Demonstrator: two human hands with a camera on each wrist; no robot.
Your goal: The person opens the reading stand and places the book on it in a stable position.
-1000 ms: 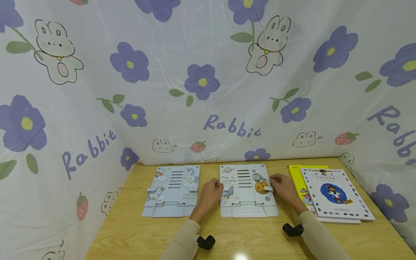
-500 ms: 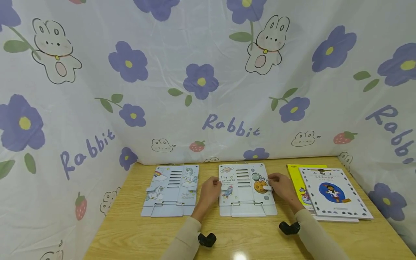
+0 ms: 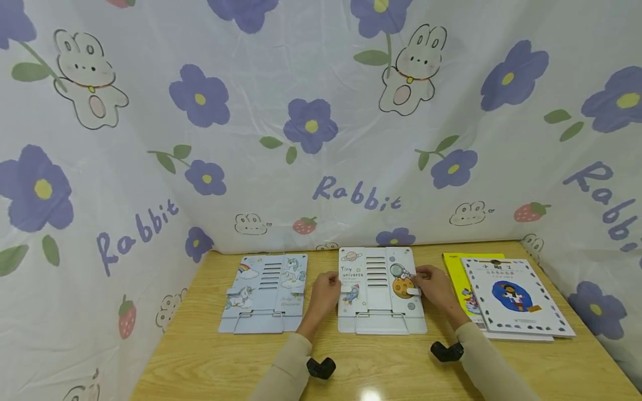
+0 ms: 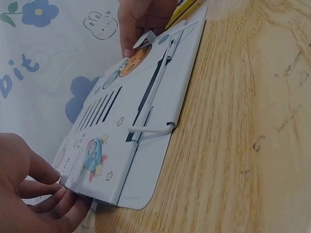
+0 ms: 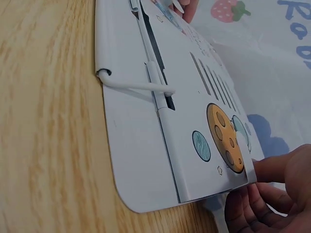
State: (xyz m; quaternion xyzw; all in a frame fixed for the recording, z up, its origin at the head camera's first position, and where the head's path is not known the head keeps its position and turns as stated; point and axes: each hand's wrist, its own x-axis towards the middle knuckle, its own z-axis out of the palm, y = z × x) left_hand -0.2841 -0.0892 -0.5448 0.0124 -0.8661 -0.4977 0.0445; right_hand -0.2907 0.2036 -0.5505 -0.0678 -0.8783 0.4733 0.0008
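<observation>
A white book stand [image 3: 377, 289] printed with "Tiny universe", a rocket and an astronaut is on the table in the head view. Its upper panel tilts up from the flat base plate, as both wrist views show. My left hand [image 3: 326, 289] pinches the panel's left edge, thumb on the front and fingers behind. On the opposite edge my right hand [image 3: 435, 287] grips in the same way, beside the orange moon [image 5: 226, 138]. A wire page holder [image 4: 150, 129] lies across the stand's lower part. What supports the panel behind is hidden.
To the left lies a second book stand [image 3: 263, 292] with unicorns. A white book [image 3: 519, 298] overlaps a yellow book [image 3: 458, 278] at the right. The wooden table [image 3: 200, 362] meets a rabbit-patterned cloth [image 3: 271, 184] at the back.
The panel's top edge has risen, tilting up away from the base while the bottom stays on the table. Both hands keep hold of its sides.
</observation>
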